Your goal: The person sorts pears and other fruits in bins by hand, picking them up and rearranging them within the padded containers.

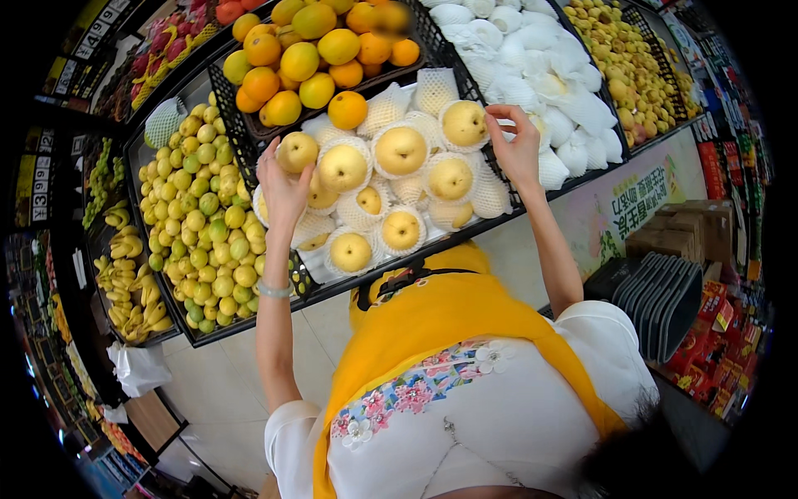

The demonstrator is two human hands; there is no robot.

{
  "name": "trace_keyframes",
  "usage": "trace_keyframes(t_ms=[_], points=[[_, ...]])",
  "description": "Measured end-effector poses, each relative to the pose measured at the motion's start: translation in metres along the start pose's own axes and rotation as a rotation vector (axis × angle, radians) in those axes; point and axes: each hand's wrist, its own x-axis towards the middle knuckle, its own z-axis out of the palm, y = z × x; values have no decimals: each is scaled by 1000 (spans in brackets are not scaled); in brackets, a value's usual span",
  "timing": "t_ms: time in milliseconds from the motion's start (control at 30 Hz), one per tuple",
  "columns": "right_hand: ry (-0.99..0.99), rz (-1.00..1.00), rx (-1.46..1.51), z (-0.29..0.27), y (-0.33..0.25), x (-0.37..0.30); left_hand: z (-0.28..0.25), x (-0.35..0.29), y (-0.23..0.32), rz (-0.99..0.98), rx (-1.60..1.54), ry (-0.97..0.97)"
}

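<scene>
Yellow pears, several in white foam nets, lie in a black-edged display tray (386, 268) in front of me. At the tray's left, my left hand (284, 190) is closed around a bare-looking pear (298, 151), with thumb and fingers at its lower and left sides. My right hand (517, 148) is at the tray's upper right, its thumb and forefinger bent against the right edge of a netted pear (464, 122). That pear still sits among the others, next to another netted pear (400, 150). The fingertips' exact hold there is partly hidden.
Oranges (316, 62) fill a basket behind the pears. Yellow-green round fruit (204, 216) lies to the left, with bananas (133, 283) beyond. White-wrapped fruit (532, 75) is at the right. Stacked dark baskets (661, 287) and cardboard boxes (686, 229) stand at the lower right.
</scene>
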Motion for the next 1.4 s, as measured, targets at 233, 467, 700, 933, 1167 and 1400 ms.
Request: trace_keyframes(t_ms=[233, 467, 700, 933, 1167, 1400], points=[[114, 78, -41, -28, 15, -22, -2, -24, 39, -69, -214, 148], [-7, 117, 112, 7, -21, -38, 5, -48, 52, -45, -354, 217], [-424, -228, -164, 138, -30, 29, -2, -75, 53, -93, -505, 327], [-650, 31, -573, 198, -36, 51, -33, -121, 39, -378, -657, 399], [-541, 203, 18, 179, -16, 62, -42, -143, 12, -499, -743, 412], [-703, 664, 670, 135, -60, 86, -42, -121, 1, -415, -788, 392]])
